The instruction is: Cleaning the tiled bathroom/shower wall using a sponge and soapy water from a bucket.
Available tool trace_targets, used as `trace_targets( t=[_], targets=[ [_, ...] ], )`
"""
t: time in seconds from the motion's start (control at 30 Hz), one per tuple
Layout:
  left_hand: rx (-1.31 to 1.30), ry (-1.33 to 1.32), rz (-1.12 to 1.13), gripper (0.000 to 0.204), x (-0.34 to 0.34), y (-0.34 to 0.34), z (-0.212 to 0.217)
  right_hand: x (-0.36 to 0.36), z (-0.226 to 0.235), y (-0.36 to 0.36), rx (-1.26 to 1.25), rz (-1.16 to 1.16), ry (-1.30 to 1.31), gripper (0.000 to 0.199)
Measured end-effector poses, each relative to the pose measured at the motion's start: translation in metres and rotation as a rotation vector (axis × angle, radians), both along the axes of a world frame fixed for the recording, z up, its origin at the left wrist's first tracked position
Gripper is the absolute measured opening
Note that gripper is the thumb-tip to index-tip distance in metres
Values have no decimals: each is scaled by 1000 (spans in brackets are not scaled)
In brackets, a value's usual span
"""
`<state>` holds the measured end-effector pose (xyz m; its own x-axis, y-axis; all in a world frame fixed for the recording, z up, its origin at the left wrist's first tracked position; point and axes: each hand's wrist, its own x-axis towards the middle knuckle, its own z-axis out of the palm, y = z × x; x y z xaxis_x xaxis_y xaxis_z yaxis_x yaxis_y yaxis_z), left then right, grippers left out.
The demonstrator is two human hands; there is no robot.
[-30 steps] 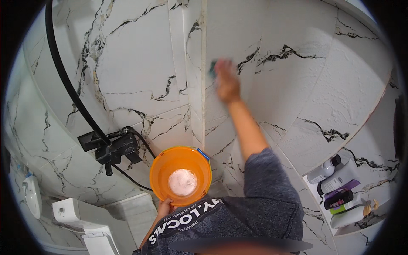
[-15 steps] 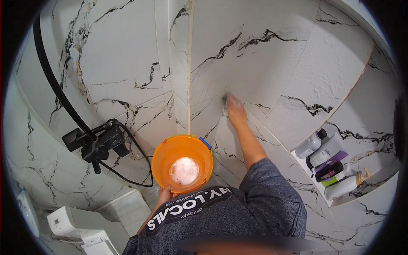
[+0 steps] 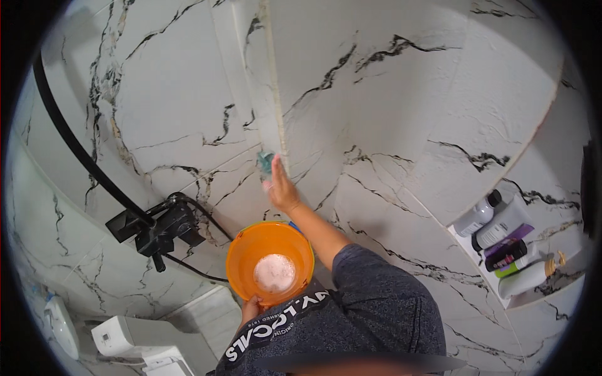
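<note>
My left hand point(image 3: 251, 308) grips the near rim of an orange bucket point(image 3: 237, 266), its thumb over the edge. Foamy, whitish water point(image 3: 274, 273) lies in the bottom of the bucket. Out ahead, my right hand point(image 3: 281, 188) holds a crumpled teal-green scrubbing pad point(image 3: 265, 161) against the marble-patterned wall point(image 3: 351, 119), beside the pale corner seam. The fingers are stretched along the pad and partly hide it.
A black shower mixer point(image 3: 160, 232) with a hose and riser pipe point(image 3: 81, 153) is on the left. Several bottles point(image 3: 506, 255) stand in a wall niche at right. A white toilet point(image 3: 135, 338) is at lower left.
My right hand has swept left with the scrubbing pad, from the right wall to the corner seam. My left hand keeps its hold on the bucket. The view has shifted slightly.
</note>
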<state>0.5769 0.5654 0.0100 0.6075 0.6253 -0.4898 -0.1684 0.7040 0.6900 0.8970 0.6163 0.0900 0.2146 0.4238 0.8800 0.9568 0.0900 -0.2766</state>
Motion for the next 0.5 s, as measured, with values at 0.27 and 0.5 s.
trace_targets(
  t=[0.27, 0.5],
  targets=[
    [-52, -37, 29, 41, -7, 15, -13, 20, 16, 9, -435, -487, -386, 43],
    [-104, -81, 118, 37, -2, 11, -6, 23, 63, -35, -386, -300, -561, 35]
  ],
)
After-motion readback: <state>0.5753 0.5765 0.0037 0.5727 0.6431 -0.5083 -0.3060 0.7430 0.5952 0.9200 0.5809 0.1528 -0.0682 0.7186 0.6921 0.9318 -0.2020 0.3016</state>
